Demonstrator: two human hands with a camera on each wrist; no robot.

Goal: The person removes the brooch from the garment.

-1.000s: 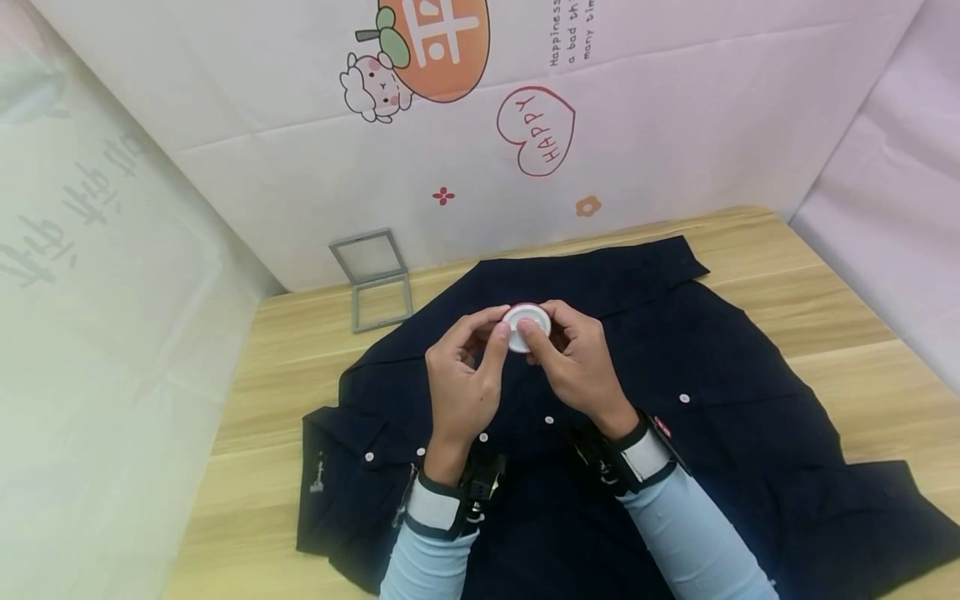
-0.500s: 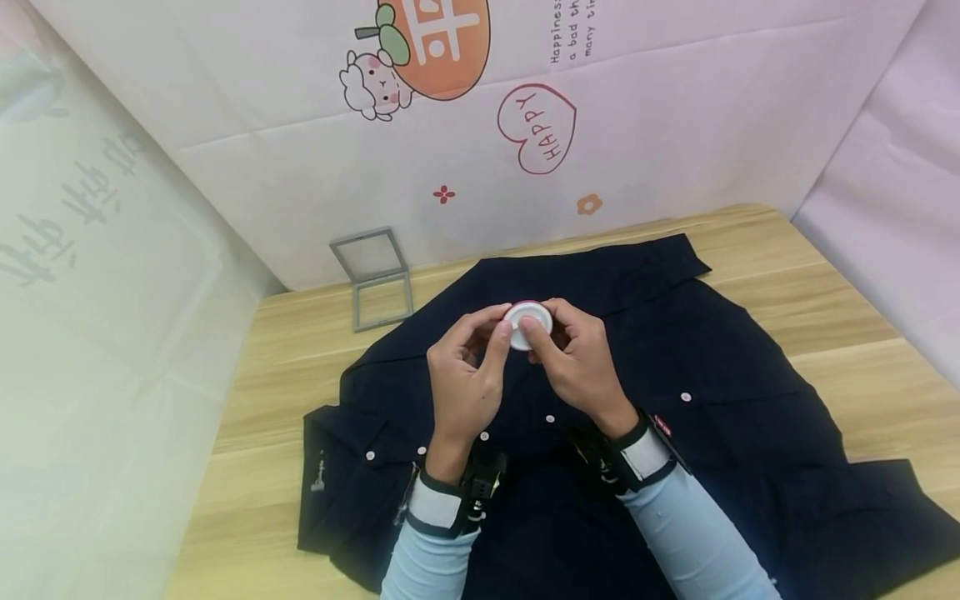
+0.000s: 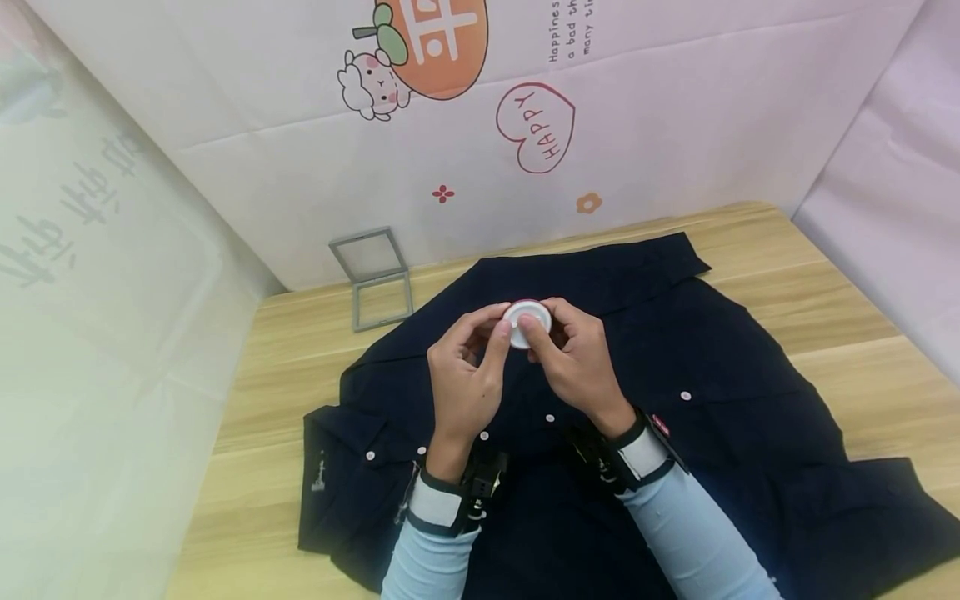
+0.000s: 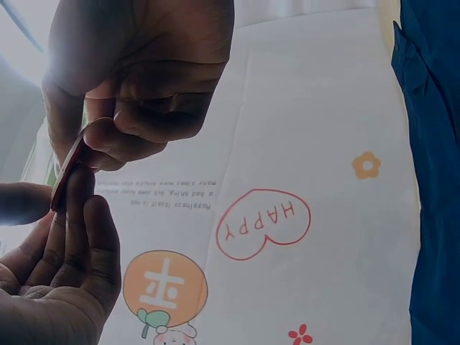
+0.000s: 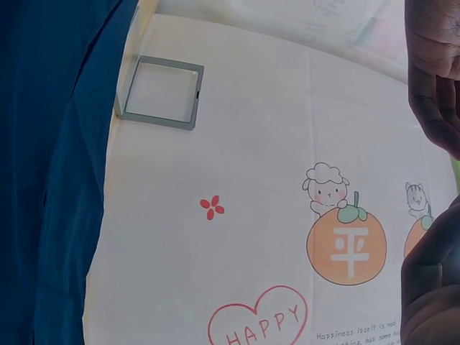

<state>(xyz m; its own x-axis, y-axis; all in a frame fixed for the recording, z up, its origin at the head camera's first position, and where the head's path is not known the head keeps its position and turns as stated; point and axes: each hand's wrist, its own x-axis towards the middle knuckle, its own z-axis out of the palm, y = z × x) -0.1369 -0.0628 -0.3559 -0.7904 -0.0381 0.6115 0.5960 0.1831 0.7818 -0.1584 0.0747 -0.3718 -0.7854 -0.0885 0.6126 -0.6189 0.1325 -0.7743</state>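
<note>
A small round badge-like disc [image 3: 527,308], white on the face seen from above and red along its edge, is up between both hands. My left hand [image 3: 467,379] pinches its left side between thumb and fingers. From the right, my right hand [image 3: 583,367] grips it, thumb pressed across the white face and partly covering it. In the left wrist view the disc [image 4: 66,172] shows nearly edge-on, thin and dark red. The right wrist view does not show it. Below the hands a dark navy shirt [image 3: 697,333] with white buttons lies spread out.
Behind the shirt's left side, a hinged grey square frame [image 3: 381,276] stands opened on the wooden table [image 3: 277,358]. A white printed cloth [image 3: 645,125] hangs at the back, and pale sheets rise on both sides. Both wrists wear straps with cameras.
</note>
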